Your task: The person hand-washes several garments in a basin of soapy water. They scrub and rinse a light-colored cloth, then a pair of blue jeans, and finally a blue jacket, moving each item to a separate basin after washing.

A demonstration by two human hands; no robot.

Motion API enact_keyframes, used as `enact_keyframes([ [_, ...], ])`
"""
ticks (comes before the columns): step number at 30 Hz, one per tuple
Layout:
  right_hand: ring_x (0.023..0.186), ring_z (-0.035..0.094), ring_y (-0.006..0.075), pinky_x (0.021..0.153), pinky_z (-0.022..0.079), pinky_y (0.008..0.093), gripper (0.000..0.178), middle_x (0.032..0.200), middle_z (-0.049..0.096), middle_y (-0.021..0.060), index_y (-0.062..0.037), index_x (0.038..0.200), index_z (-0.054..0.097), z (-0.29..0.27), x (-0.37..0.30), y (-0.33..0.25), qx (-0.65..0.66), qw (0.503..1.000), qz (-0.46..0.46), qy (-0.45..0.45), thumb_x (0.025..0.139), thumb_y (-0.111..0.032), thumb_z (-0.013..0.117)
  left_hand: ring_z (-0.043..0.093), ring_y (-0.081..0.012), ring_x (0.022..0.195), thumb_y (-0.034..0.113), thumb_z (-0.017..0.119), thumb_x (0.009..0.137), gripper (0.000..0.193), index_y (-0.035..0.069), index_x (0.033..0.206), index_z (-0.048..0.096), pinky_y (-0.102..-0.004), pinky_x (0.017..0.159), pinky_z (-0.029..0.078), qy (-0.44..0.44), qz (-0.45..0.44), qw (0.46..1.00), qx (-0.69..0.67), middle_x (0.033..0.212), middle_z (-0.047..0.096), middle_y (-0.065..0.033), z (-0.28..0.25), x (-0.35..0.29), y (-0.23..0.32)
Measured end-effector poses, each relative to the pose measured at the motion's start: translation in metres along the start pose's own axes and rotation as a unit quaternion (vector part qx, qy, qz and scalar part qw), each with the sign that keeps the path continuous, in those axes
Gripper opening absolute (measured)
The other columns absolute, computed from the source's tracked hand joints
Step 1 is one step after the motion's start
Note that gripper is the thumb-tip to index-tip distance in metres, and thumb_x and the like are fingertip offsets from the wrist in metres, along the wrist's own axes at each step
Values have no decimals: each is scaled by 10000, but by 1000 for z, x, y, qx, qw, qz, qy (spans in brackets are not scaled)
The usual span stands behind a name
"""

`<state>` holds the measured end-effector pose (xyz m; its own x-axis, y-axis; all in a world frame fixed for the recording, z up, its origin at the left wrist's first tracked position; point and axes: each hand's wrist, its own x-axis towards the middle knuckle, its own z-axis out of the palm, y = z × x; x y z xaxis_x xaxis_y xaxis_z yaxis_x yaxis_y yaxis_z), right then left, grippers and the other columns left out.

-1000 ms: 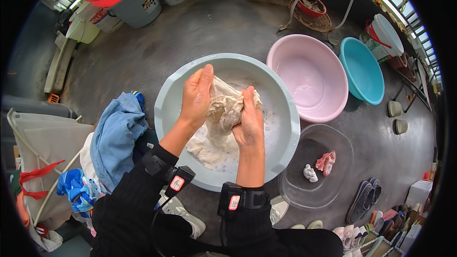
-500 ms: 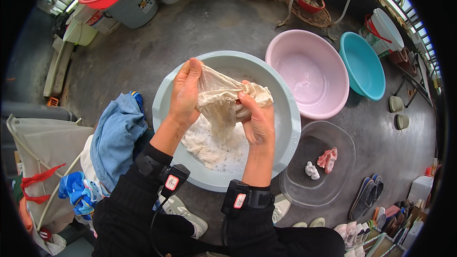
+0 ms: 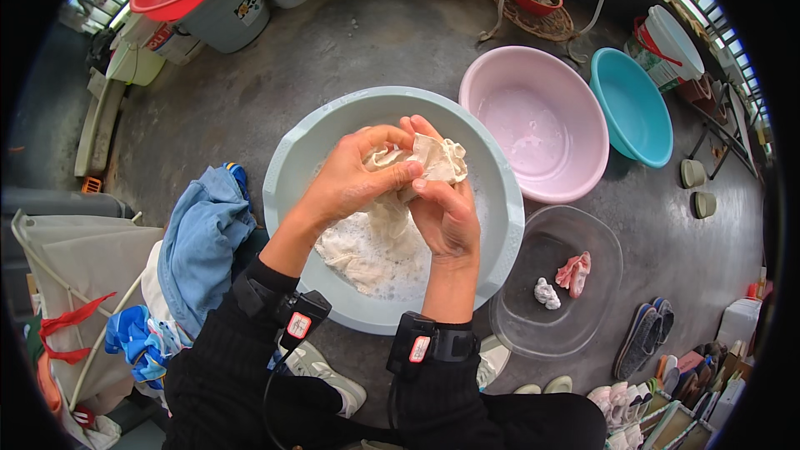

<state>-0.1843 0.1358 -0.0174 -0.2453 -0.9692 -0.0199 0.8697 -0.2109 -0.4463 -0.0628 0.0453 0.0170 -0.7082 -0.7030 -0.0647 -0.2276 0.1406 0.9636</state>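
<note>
Cream cloth [image 3: 440, 158] clamped in left hand [image 3: 352, 177] and right hand [image 3: 450, 223], long axis slanted, upper right to lower left; stretched wide earlier, now bunched, hands brought closer.

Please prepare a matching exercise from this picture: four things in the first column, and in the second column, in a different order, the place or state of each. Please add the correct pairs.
Column one
1. Cream cloth
2. Pink basin
3. Pink cloth
4. Light blue garment

Column two
A. Lies in the clear tub, near a small white cloth
B. Is heaped to the left of the grey-blue basin
C. Stands between the grey-blue basin and the turquoise basin
D. Is held by the left hand and the right hand

Pairs: 1-D, 2-C, 3-A, 4-B
</note>
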Motion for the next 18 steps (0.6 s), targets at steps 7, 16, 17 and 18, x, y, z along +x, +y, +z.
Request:
enact_keyframes([
  [7, 1242, 488, 251, 1032, 421, 353, 581, 1376, 456, 188, 4, 1400, 359, -8, 1, -7, 19, 999, -26, 37, 832, 117, 419, 607, -116, 931, 78, 622, 897, 125, 92, 1017, 591, -265, 832, 513, 62, -13, 947, -314, 987, 637, -17, -21, 3, -12],
  [16, 1417, 217, 316, 1106, 183, 502, 711, 1488, 299, 214, -104, 1357, 430, -12, -2, -2, -408, 913, 15, -10, 722, -175, 741, 631, -167, 933, 191, 442, 1000, 228, 12, 1108, 531, -317, 824, 539, 41, -86, 876, -473, 1048, 620, -80, -22, 4, 16],
  [17, 1380, 284, 306, 1084, 228, 480, 642, 1443, 358, 216, -91, 1316, 464, -12, -4, 5, -552, 829, 84, -29, 732, -158, 722, 629, -163, 935, 194, 442, 1000, 230, 13, 1112, 529, -313, 823, 537, 26, -84, 865, -494, 1046, 619, -78, -26, 4, 25],
  [18, 1344, 351, 296, 1062, 273, 459, 574, 1398, 417, 218, -79, 1276, 499, -13, -5, 12, -672, 728, 131, -35, 742, -140, 702, 641, -155, 853, 230, 511, 973, 223, 23, 1030, 570, -304, 767, 547, 1, -61, 853, -518, 963, 637, -60, -31, 4, 33],
])
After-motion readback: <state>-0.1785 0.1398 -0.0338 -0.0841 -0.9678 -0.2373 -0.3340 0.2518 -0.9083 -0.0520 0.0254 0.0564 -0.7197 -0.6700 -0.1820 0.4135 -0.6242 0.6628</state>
